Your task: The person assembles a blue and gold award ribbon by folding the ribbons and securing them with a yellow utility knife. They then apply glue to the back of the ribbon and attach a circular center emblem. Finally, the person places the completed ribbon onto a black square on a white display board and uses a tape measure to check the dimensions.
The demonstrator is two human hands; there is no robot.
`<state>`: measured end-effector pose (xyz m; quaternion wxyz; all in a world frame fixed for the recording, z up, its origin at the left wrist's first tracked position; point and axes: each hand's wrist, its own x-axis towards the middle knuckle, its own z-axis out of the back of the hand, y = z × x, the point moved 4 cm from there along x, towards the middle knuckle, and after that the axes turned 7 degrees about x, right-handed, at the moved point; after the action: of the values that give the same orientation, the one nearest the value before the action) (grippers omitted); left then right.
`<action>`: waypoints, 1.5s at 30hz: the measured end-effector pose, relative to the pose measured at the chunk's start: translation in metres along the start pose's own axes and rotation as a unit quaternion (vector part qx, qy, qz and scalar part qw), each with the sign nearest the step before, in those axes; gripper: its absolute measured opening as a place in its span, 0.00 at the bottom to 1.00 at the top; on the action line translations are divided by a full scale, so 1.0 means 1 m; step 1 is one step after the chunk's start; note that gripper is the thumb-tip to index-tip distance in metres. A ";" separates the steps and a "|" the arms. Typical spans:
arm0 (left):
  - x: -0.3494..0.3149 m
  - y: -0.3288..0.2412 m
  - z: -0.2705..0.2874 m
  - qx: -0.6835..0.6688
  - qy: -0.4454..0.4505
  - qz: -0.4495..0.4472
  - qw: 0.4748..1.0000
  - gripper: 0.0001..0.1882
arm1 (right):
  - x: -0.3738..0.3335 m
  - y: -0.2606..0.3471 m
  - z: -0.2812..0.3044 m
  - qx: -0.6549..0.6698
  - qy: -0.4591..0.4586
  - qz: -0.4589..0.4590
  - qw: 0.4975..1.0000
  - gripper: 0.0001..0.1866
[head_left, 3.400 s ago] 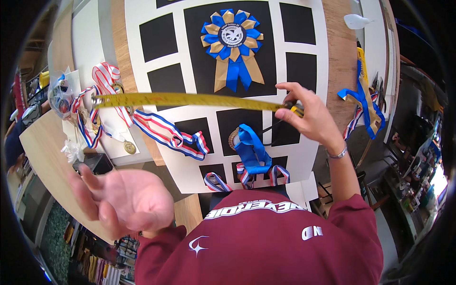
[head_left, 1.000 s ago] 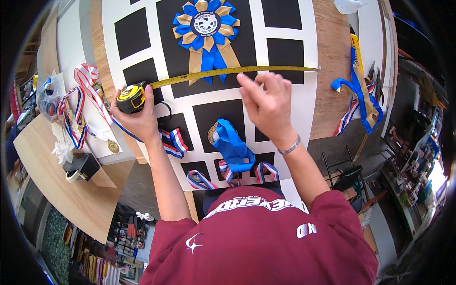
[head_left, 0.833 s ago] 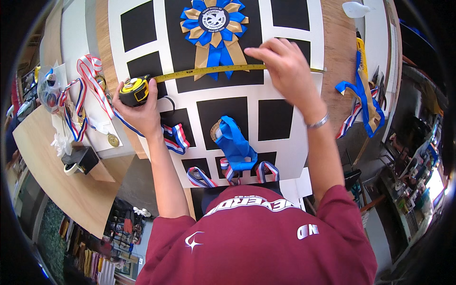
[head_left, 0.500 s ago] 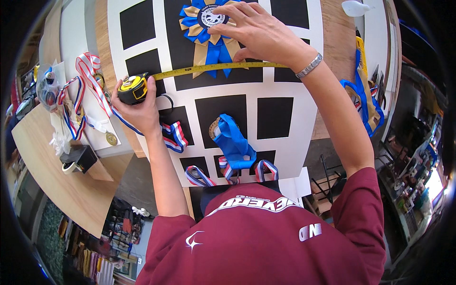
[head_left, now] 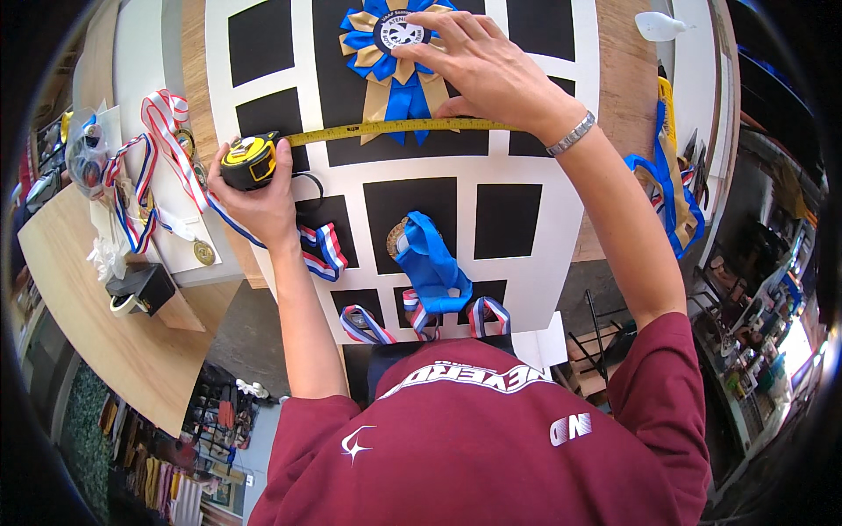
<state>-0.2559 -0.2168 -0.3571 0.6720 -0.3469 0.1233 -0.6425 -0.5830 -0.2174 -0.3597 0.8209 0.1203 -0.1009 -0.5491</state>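
My left hand (head_left: 254, 197) is closed round a yellow and black tape measure (head_left: 249, 161). Its yellow blade (head_left: 377, 129) stretches rightward across a white mat board with black openings (head_left: 351, 167), running under my right hand's wrist, where its end is hidden. A blue and gold ribbon rosette (head_left: 405, 70) with a round white and dark centre lies at the top middle of the board, its tails crossed by the blade. My right hand (head_left: 500, 83) reaches over the rosette with fingers spread, fingertips at the centre and thumb near the tails.
Lower on the board lie a medal on a blue ribbon (head_left: 428, 263) and several striped-ribbon medals (head_left: 367, 324). At left are more medals (head_left: 203, 252) and a black box (head_left: 149, 287). At right sit blue and gold ribbons (head_left: 674, 202) and a white bottle (head_left: 660, 26).
The whole view has shifted a little. Both hands keep nearly the same places over the board, and the tape stays drawn out.
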 end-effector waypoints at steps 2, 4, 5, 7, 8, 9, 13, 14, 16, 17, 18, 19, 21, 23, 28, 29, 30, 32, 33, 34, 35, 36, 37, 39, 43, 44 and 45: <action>-0.001 0.001 0.000 0.002 -0.002 -0.006 1.000 0.39 | -0.001 -0.001 -0.001 0.008 -0.007 -0.011 1.000 0.50; 0.001 0.000 -0.001 0.008 -0.002 -0.014 1.000 0.39 | -0.002 -0.003 -0.001 0.014 -0.008 -0.019 1.000 0.52; 0.001 -0.002 0.000 0.015 -0.003 -0.020 1.000 0.39 | -0.002 -0.003 0.000 0.016 -0.006 -0.021 1.000 0.53; 0.001 -0.002 0.001 0.021 -0.006 -0.022 1.000 0.39 | 0.000 -0.002 0.001 0.019 -0.002 -0.023 1.000 0.55; 0.000 -0.001 0.002 0.021 -0.007 -0.020 1.000 0.39 | 0.000 -0.002 0.001 0.020 -0.001 -0.025 0.999 0.56; 0.000 -0.001 0.002 0.020 -0.009 -0.018 1.000 0.39 | 0.000 -0.003 0.002 0.020 -0.001 -0.028 0.999 0.56; -0.002 -0.008 0.005 -0.036 -0.001 -0.001 0.999 0.40 | 0.003 -0.002 0.003 0.009 0.021 -0.032 0.999 0.58; -0.003 -0.011 0.007 -0.051 -0.002 -0.001 0.999 0.41 | 0.003 -0.002 0.003 0.009 0.020 -0.028 0.999 0.59; -0.004 -0.017 0.010 -0.075 -0.004 -0.013 0.997 0.43 | 0.004 -0.002 0.006 0.017 0.014 -0.017 1.000 0.59; -0.005 -0.021 0.013 -0.085 -0.005 -0.025 0.996 0.44 | 0.003 -0.003 0.009 0.025 0.009 -0.009 1.000 0.58; -0.006 -0.023 0.017 -0.094 -0.007 -0.037 0.995 0.45 | 0.002 -0.003 0.012 0.034 0.004 -0.001 0.999 0.58; -0.005 -0.026 0.021 -0.101 -0.011 -0.044 0.994 0.46 | 0.001 -0.007 0.020 0.056 -0.023 -0.004 0.998 0.57; -0.004 -0.031 0.029 -0.118 -0.017 -0.058 0.991 0.47 | -0.004 -0.018 0.040 0.097 -0.077 -0.011 0.992 0.56; -0.001 -0.032 0.036 -0.127 -0.020 -0.062 0.990 0.46 | -0.012 -0.025 0.061 0.160 -0.079 -0.058 0.982 0.42; 0.011 -0.022 0.062 -0.171 0.052 -0.025 0.984 0.40 | -0.056 -0.027 0.117 0.339 0.035 -0.162 0.926 0.22; 0.012 -0.019 0.069 -0.182 0.078 -0.003 0.980 0.38 | -0.062 -0.019 0.119 0.304 0.037 -0.160 0.938 0.20; 0.019 -0.021 0.082 -0.016 0.084 -0.077 0.993 0.37 | -0.072 -0.010 0.116 0.268 0.035 -0.160 0.949 0.19; 0.037 -0.017 0.100 0.086 0.144 -0.075 0.983 0.37 | -0.089 0.014 0.100 0.206 0.016 -0.150 0.967 0.18; 0.045 -0.011 0.107 0.138 0.172 -0.073 0.973 0.37 | -0.092 0.030 0.085 0.177 -0.002 -0.140 0.974 0.18; 0.052 0.006 0.111 0.172 0.220 -0.009 0.960 0.40 | -0.096 0.044 0.071 0.161 -0.019 -0.138 0.977 0.21; 0.059 0.017 0.115 0.244 0.263 -0.016 0.933 0.40 | -0.096 0.059 0.059 0.122 -0.027 -0.121 0.985 0.25; 0.066 0.029 0.117 0.313 0.303 -0.023 0.900 0.41 | -0.091 0.070 0.052 0.147 -0.041 -0.121 0.981 0.29; 0.070 0.039 0.118 0.380 0.341 -0.029 0.859 0.41 | -0.088 0.080 0.041 0.135 -0.031 -0.129 0.982 0.32; 0.073 0.045 0.118 0.399 0.329 -0.067 0.853 0.46 | -0.084 0.091 0.025 0.105 -0.045 -0.143 0.983 0.34; 0.053 -0.011 0.087 0.256 0.272 -0.162 0.914 0.44 | -0.087 0.098 0.011 0.084 -0.028 -0.183 0.979 0.34; 0.040 -0.030 0.064 0.159 0.295 -0.146 0.931 0.40 | -0.090 0.100 0.008 0.081 -0.024 -0.185 0.979 0.34; 0.023 -0.072 0.038 0.095 0.345 -0.232 0.905 0.36 | -0.090 0.101 0.004 0.076 -0.022 -0.185 0.979 0.34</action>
<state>-0.2856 -0.2218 -0.2780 0.4493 -0.0569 0.2021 -0.8684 -0.5298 -0.0971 -0.3273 0.6909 0.1871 -0.1365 -0.6848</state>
